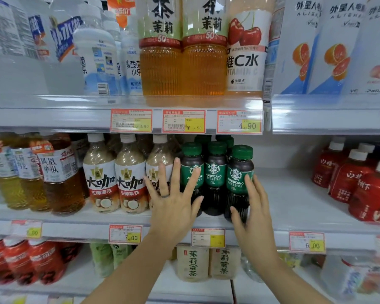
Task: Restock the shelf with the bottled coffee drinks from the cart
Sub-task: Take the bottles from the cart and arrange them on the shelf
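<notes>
Step, my read: squaring up the Starbucks Americano bottles on the middle shelf. White-capped latte bottles sat just left of the group. Left hand was fully splayed, holding nothing, fingertips against the left front bottle. Bottles stood upright, three across the front and more behind, with green caps, green labels facing out and dark coffee inside. Right hand lay flat, fingers straight on the right front bottle's side, thumb low on its front, with no wrap-around grip. Bare shelf beyond, then red bottles. Next probably: fetch more from the cart (not in view) and fill that gap.
</notes>
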The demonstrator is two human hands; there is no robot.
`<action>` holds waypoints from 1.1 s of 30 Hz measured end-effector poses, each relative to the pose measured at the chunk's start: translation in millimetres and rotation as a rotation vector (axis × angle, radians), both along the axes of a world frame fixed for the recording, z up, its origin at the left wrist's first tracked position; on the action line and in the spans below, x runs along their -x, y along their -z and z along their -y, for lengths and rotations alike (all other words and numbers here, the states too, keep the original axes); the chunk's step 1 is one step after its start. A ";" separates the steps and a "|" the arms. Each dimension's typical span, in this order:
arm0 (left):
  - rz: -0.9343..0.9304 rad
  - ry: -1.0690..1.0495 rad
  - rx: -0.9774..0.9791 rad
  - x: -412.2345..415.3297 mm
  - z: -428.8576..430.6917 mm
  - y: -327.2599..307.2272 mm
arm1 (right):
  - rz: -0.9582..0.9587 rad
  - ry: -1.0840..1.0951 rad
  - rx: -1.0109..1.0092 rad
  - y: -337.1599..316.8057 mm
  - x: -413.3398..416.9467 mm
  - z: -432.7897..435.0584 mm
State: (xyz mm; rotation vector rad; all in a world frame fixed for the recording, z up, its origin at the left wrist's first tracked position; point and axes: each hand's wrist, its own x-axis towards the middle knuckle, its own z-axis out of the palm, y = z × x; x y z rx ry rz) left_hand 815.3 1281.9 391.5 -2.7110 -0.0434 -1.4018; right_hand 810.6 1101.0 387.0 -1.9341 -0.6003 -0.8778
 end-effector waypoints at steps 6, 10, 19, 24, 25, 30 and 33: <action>-0.012 0.181 0.001 18.9 -5.7 -1.9 | 0.191 0.119 0.016 8.0 32.2 -18.0; 0.040 0.374 0.068 68.8 -37.4 20.8 | 0.251 -0.009 0.088 21.4 62.3 -66.5; -0.257 0.176 0.439 229.1 -214.8 182.8 | -0.170 -0.455 0.361 163.7 134.2 -241.5; -0.552 -0.107 0.682 331.5 -282.4 298.4 | -0.441 -0.617 0.582 276.2 184.3 -317.7; -0.605 -0.156 0.724 350.6 -291.5 321.5 | -0.490 -0.636 0.627 299.0 193.0 -329.0; -0.763 -0.393 0.916 427.7 -310.8 427.9 | -0.723 -0.689 0.843 407.0 224.1 -368.6; -0.828 -0.430 0.980 446.3 -311.7 479.3 | -0.895 -0.629 0.987 463.6 234.4 -385.3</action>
